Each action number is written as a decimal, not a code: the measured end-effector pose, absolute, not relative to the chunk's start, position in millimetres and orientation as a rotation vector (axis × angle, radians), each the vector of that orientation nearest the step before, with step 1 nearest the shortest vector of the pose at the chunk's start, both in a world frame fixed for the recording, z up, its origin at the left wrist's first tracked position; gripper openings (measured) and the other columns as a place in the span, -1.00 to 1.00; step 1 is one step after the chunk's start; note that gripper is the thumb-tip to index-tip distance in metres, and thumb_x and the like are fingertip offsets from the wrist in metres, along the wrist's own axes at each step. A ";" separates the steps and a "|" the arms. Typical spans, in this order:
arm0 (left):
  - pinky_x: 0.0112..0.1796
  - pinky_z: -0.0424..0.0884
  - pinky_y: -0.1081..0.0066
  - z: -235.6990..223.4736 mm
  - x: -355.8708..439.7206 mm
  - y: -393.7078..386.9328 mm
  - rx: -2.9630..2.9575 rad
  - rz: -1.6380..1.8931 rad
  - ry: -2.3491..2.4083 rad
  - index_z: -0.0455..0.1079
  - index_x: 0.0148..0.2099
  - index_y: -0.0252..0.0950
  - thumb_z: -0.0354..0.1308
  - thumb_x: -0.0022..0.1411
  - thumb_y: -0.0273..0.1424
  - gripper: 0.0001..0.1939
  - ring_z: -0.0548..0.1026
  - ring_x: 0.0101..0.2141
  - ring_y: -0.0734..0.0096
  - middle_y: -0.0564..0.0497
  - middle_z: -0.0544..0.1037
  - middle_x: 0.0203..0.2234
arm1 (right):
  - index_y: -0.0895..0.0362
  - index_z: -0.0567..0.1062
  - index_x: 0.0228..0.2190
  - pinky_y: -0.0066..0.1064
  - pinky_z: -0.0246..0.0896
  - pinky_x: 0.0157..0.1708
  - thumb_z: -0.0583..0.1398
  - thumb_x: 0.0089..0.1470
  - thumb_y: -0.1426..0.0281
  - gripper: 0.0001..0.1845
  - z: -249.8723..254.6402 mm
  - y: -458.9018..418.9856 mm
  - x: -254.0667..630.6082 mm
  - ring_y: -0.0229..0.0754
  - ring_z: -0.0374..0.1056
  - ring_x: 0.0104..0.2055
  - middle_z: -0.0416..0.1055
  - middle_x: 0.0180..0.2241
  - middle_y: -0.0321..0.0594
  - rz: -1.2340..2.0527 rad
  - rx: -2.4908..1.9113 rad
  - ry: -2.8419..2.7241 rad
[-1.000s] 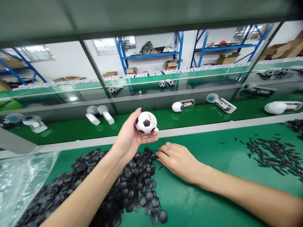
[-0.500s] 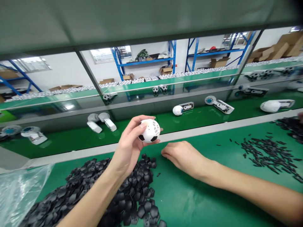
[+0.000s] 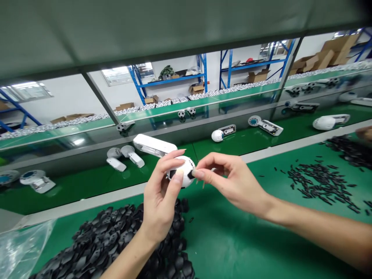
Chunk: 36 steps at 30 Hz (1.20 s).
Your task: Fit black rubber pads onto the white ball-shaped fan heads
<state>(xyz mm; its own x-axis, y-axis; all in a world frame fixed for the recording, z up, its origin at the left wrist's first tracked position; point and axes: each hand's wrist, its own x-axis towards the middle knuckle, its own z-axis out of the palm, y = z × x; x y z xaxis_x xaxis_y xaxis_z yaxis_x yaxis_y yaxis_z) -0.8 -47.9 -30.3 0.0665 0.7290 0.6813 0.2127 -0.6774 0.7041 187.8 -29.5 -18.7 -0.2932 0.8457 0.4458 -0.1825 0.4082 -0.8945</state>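
My left hand [image 3: 162, 190] is closed around a small white soccer-ball-shaped housing [image 3: 187, 163] with black patches. A long white arm-like part [image 3: 154, 145] extends from behind it to the upper left. At the housing's right side, beside a black patch, my right hand [image 3: 232, 178] has thumb and forefinger pinched together. What lies between those fingertips is mostly hidden. Below my left hand spreads a large pile of black pentagon pieces [image 3: 113, 236] on the green work surface [image 3: 226, 244].
Small black slim pieces [image 3: 319, 180] lie scattered at the right, before another dark heap [image 3: 348, 153] near another person's blurred hand [image 3: 364, 133]. White ball-headed units [image 3: 37, 180] rest on the green belt [image 3: 180, 155] beyond a pale rail. A clear plastic bag [image 3: 26, 246] lies at left.
My right hand has risen from the work surface to the ball housing and touches its right side. My left hand has turned the housing, bringing its white arm-like part into view.
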 end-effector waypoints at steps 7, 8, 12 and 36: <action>0.10 0.42 0.60 -30.1 3.2 -52.8 2.018 1.681 1.018 0.46 0.05 -0.05 0.28 0.44 -0.39 -0.82 0.49 0.17 0.49 0.13 0.56 0.14 | 0.11 0.62 -0.31 -0.50 0.35 -0.31 0.34 0.30 0.34 -0.88 -22.9 -31.5 186.8 -0.28 0.45 -0.32 0.58 -0.36 -0.35 1.156 -0.627 -1.592; 0.07 0.43 0.60 -30.9 3.7 -53.2 2.000 1.683 1.023 0.45 0.04 -0.04 0.30 0.43 -0.39 -0.80 0.50 0.15 0.49 0.13 0.55 0.14 | 0.12 0.62 -0.30 -0.49 0.37 -0.29 0.34 0.30 0.35 -0.88 -22.8 -31.0 186.7 -0.27 0.47 -0.31 0.59 -0.35 -0.34 1.173 -0.629 -1.595; 0.00 0.47 0.62 -32.2 5.4 -53.6 1.950 1.703 1.014 0.45 0.03 -0.04 0.35 0.39 -0.39 -0.77 0.53 0.11 0.49 0.11 0.54 0.13 | 0.13 0.63 -0.31 -0.50 0.38 -0.28 0.32 0.29 0.38 -0.89 -20.0 -30.6 187.1 -0.27 0.50 -0.30 0.61 -0.34 -0.33 1.183 -0.632 -1.619; -0.36 0.66 0.42 -26.7 3.1 -45.7 1.545 1.682 1.126 0.44 -0.08 -0.19 0.40 0.33 -0.18 -0.72 0.60 -0.17 0.27 -0.06 0.53 0.05 | 0.17 0.51 -0.10 -0.56 0.22 -0.60 0.18 0.34 0.24 -0.74 -53.3 -16.9 181.3 -0.25 0.52 -0.43 0.59 -0.26 -0.16 1.373 -0.825 -1.630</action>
